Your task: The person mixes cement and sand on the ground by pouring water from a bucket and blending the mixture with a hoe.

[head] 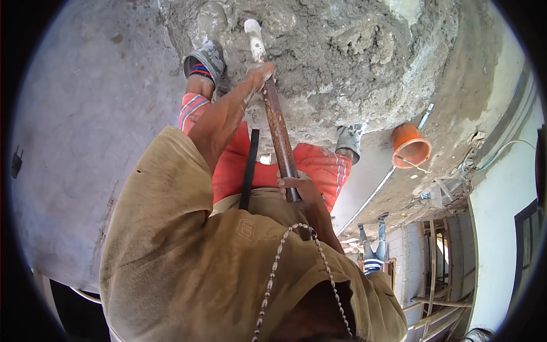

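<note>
Both of my hands grip a long brown handle (277, 124) that looks worn or rusty. My left hand (260, 76) wraps its far part, just behind a pale, mortar-coated end (255, 38). Around the near end, close to my waist, my right hand (299, 184) is closed. The coated end rests at or in wet grey mortar (307, 55); any tool head there is hidden or cannot be made out. My left boot (211, 57), smeared grey, stands at the mortar's edge. Farther right is my other boot (350, 139), also smeared.
An orange bucket (411, 147) with a wire handle stands at the right, beside a long pale strip (372, 194). Smooth grey cement (98, 98) spreads on the left. Behind me, another person (373, 252) stands near wooden poles (431, 273) and a block wall (401, 265).
</note>
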A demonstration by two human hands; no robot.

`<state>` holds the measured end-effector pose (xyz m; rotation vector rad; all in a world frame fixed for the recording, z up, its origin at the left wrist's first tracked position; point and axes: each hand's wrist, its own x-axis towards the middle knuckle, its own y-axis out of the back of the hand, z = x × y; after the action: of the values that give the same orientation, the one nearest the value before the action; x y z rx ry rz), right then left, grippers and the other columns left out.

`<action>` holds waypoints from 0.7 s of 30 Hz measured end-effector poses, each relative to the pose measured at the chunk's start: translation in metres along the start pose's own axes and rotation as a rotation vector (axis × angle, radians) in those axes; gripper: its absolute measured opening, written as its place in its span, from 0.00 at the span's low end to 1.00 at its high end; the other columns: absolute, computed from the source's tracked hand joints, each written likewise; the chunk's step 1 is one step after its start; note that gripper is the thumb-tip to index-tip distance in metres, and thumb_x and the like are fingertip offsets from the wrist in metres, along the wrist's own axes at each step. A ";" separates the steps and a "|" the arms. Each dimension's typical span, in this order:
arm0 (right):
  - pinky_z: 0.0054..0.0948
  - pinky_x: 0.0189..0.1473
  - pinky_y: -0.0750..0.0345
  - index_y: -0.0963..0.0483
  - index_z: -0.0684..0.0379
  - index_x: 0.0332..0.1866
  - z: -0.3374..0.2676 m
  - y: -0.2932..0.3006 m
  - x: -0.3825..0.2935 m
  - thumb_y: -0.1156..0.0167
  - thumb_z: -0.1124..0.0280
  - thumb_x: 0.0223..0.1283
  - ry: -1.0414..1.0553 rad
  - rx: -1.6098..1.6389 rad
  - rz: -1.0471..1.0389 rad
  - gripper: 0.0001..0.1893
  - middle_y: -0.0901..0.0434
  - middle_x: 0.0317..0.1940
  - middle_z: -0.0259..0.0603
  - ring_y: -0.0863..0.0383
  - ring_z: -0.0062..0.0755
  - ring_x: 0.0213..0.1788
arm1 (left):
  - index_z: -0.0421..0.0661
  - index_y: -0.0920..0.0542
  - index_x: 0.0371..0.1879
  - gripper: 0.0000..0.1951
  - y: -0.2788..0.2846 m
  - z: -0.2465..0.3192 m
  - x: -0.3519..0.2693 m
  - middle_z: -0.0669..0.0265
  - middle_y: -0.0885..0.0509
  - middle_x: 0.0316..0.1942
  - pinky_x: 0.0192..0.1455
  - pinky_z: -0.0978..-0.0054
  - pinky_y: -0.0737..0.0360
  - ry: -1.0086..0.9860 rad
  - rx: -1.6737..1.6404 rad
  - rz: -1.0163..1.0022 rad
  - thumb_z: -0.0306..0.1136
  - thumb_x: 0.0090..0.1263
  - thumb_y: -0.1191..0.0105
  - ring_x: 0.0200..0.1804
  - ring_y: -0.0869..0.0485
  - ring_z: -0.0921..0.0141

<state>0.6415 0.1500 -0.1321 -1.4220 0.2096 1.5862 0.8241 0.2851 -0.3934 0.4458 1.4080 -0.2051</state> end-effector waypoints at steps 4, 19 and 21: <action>0.21 0.20 0.30 0.32 0.62 0.36 -0.077 0.005 -0.056 0.41 0.76 0.45 -0.096 -0.073 0.036 0.11 0.28 0.23 0.33 0.27 0.20 0.21 | 0.44 0.27 0.27 0.10 -0.022 0.024 -0.002 0.65 0.26 0.20 0.20 0.68 0.27 -0.175 -0.377 -0.151 0.38 0.59 0.51 0.20 0.25 0.68; 0.20 0.30 0.29 0.25 0.66 0.34 -0.122 0.236 -0.202 0.32 0.74 0.26 0.493 -1.042 0.657 0.21 0.24 0.25 0.32 0.27 0.17 0.27 | 0.48 0.32 0.19 0.04 -0.240 0.074 -0.185 0.65 0.30 0.18 0.25 0.66 0.27 -0.006 -0.959 -0.419 0.29 0.47 0.50 0.20 0.28 0.65; 0.21 0.31 0.29 0.24 0.66 0.33 -0.112 0.249 -0.161 0.34 0.74 0.27 0.675 -1.038 0.629 0.19 0.25 0.24 0.30 0.29 0.15 0.27 | 0.47 0.32 0.17 0.04 -0.243 0.086 -0.197 0.64 0.31 0.17 0.26 0.67 0.27 -0.179 -0.912 -0.455 0.29 0.47 0.51 0.21 0.28 0.65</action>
<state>0.5144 -0.1404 -0.1429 -2.9220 0.2507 1.7045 0.7738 0.0065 -0.2356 -0.6336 1.2592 0.0457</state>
